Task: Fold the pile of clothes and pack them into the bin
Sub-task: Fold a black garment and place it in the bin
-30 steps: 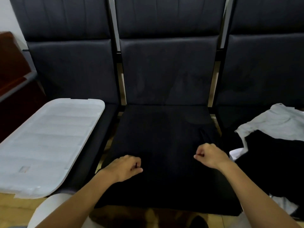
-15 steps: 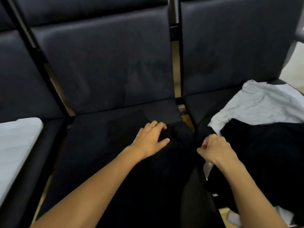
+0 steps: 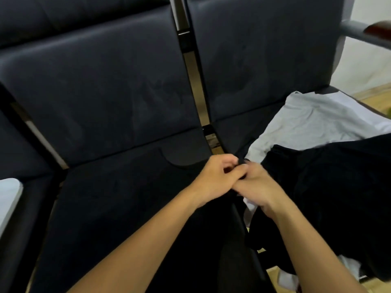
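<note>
A row of dark upholstered seats [image 3: 99, 98] fills most of the view, with metal frame bars [image 3: 191, 66] seen between the backrests. The middle seat cushion is covered by a black garment [image 3: 131, 208] spread flat, its far edge lying short of the backrest so that a curved strip of bare cushion is left showing. On the right-hand seat a pile of clothes is heaped: a large black piece [image 3: 338, 197] lies on top and toward the near side, and a light grey garment [image 3: 313, 123] is spread beneath and behind it, reaching toward the backrest. Scraps of white cloth [image 3: 250, 205] are seen under the black piece at the seat's near edge. At the far left edge a white bin lid [image 3: 8, 199] is partly seen resting on the left seat; the bin itself is not made out. A strip of wooden floor [image 3: 374, 96] is visible at the right.

Both forearms are extended from the bottom of the view and meet over the gap between the middle and right seats. The left hand [image 3: 215, 178] and right hand [image 3: 257, 187] are pressed against each other, both blurred. The fingers [image 3: 230, 160] of the left hand are curled narrow, and a bit of black fabric appears pinched at their tips. The right hand's fingers are bent toward the same spot, seemingly gripping the same black cloth, though the exact hold cannot be told through the blur.
</note>
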Tool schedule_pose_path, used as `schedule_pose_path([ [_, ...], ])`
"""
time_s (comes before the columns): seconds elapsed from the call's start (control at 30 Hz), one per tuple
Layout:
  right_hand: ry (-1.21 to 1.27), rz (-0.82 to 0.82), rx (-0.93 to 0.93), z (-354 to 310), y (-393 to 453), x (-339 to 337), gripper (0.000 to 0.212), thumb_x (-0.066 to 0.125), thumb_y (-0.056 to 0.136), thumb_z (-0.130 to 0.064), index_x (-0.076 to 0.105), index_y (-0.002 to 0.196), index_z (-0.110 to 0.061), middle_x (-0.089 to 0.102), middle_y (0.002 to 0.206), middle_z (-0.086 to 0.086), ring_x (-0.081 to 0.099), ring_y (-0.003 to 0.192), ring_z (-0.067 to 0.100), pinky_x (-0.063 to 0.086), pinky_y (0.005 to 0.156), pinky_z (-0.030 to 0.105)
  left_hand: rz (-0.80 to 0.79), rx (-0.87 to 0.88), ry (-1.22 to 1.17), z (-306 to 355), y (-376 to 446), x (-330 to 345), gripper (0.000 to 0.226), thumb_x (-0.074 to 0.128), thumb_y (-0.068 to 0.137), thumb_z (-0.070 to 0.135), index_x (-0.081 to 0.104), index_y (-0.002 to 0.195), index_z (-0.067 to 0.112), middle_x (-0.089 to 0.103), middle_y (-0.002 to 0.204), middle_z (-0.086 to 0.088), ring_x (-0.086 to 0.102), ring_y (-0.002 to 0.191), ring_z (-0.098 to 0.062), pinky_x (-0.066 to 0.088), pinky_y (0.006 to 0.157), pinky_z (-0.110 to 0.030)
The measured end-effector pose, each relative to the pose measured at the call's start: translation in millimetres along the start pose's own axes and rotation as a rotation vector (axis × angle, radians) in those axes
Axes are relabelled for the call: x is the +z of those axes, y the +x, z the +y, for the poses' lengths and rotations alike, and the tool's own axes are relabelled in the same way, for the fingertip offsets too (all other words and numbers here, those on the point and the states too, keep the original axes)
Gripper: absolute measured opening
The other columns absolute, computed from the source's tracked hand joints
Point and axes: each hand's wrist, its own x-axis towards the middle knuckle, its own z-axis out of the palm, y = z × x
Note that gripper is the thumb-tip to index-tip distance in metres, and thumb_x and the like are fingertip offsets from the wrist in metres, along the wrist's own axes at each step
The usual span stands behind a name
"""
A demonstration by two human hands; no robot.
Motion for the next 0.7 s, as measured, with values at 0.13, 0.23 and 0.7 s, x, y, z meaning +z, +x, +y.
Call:
schedule_pose_path([
  [0.13, -0.169, 0.164, 0.091, 12.4, -2.0, -35.2, 0.013, 0.071, 0.088, -0.026, 0.071, 0.078, -0.016, 0.068, 0.072, 0.003, 0.066, 0.068, 0.019, 0.05, 0.06, 0.028, -0.035, 0.016, 0.0, 0.8, 13.1, -16.2, 0.03, 0.054, 0.1, 0.032, 0.076, 0.088, 0.016, 0.071, 0.083, 0.003, 0.062, 0.076, 0.0, 0.048, 0.073, -0.017],
  [0.23, -0.384, 0.146, 0.2, 27.9, -4.4, -59.6, 0.02, 0.071, 0.088, -0.031, 0.068, 0.1, -0.015, 0.069, 0.087, 0.007, 0.07, 0.073, 0.024, 0.058, 0.075, 0.036, -0.013, -0.044, 0.513, -30.8, 41.0, -20.7, 0.025, 0.059, 0.095, 0.037, 0.069, 0.111, 0.019, 0.064, 0.112, 0.004, 0.056, 0.114, -0.012, 0.044, 0.101, -0.035],
  [0.7, -0.539, 0.081, 0.361, 40.8, 3.4, -83.4, 0.029, 0.047, 0.1, -0.036, 0.062, 0.104, -0.012, 0.073, 0.072, 0.003, 0.068, 0.081, 0.021, 0.056, 0.083, 0.035, 0.306, -0.19, 0.377, -24.0, 92.3, -11.4, 0.02, 0.048, 0.092, 0.012, 0.051, 0.106, 0.024, 0.058, 0.105, -0.008, 0.061, 0.092, -0.028, 0.052, 0.08, -0.039],
])
